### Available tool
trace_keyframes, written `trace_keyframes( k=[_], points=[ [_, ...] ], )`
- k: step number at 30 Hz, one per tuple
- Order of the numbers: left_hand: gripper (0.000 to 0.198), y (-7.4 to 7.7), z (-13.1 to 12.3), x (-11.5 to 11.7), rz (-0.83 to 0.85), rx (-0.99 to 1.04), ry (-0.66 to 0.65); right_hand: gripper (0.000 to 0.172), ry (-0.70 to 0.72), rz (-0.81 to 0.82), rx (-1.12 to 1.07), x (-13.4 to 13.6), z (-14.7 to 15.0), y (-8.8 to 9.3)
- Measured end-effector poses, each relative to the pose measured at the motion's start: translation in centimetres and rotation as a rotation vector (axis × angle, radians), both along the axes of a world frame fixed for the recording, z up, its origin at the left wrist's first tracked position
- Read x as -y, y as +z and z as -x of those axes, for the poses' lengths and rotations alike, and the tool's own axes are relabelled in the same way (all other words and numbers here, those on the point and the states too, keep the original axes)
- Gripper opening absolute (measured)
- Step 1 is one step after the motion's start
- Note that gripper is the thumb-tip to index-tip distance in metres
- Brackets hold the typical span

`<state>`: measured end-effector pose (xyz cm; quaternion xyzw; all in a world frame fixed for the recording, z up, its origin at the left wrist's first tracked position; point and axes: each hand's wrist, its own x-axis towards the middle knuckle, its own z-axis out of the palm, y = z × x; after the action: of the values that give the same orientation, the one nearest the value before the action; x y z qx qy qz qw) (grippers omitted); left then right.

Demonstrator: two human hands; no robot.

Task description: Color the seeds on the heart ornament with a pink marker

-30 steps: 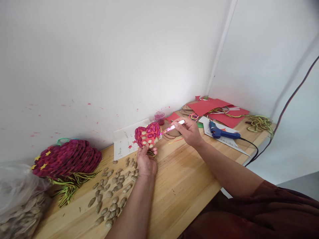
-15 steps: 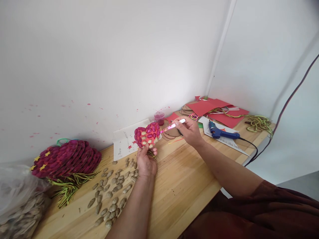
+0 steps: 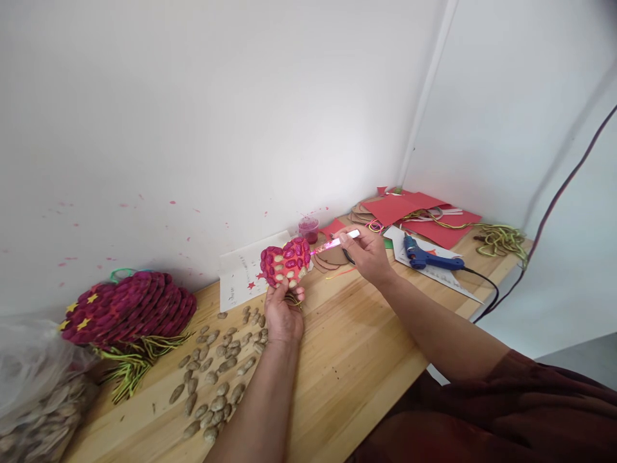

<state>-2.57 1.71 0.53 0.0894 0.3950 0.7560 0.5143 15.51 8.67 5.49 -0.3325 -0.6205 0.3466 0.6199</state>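
My left hand (image 3: 284, 312) grips the lower edge of a red heart-shaped ornament (image 3: 285, 262) studded with peanut shells. Most of its shells are wet magenta; several near the bottom are still pale. A green cord hangs from it by my fingers. In my right hand (image 3: 365, 252) is a slim paintbrush (image 3: 337, 243) with a white and pink handle, its tip at the ornament's right edge. Behind them, against the wall, stands a clear cup of magenta paint (image 3: 308, 229). Loose peanuts (image 3: 219, 386) lie scattered to the left of my left forearm.
Finished-looking magenta ornaments (image 3: 135, 308) with green tassels are stacked at left, beside a plastic bag of peanuts (image 3: 43, 399). At right lie a blue glue gun (image 3: 429, 256) with its cord, red paper (image 3: 405, 209) and a bundle of green cord (image 3: 501, 241). White paper (image 3: 236, 292) lies behind the ornament.
Almost nothing differs; the paintbrush and ornament have shifted only very slightly, with the brush tip staying at the ornament's right edge.
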Motion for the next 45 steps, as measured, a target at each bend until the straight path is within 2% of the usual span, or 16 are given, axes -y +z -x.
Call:
trace_keyframes(
  k=[12, 20, 26, 32, 38, 45],
  points=[
    [0.026, 0.4, -0.1, 0.0, 0.023, -0.003, 0.004, 0.035, -0.033, -0.037, 0.027, 0.1, 0.1, 0.0],
    [0.027, 0.6, -0.2, 0.1, 0.011, 0.002, 0.017, 0.039, -0.012, -0.020, 0.016, 0.2, 0.0, 0.1],
    [0.026, 0.9, -0.4, 0.1, 0.033, -0.001, 0.019, 0.039, -0.054, -0.046, 0.038, 0.0, 0.1, -0.2],
    [0.032, 0.8, -0.5, 0.1, 0.009, -0.026, 0.026, 0.037, -0.038, -0.049, 0.030, -0.1, 0.1, -0.3],
    [0.041, 0.5, -0.7, 0.0, 0.002, -0.048, 0.040, 0.030, -0.105, -0.100, 0.093, 0.0, 0.2, -0.4],
    [0.051, -0.1, -0.7, 0.0, -0.040, -0.081, 0.047, 0.028, -0.104, -0.134, 0.091, -0.2, 0.2, -0.6]
  ],
)
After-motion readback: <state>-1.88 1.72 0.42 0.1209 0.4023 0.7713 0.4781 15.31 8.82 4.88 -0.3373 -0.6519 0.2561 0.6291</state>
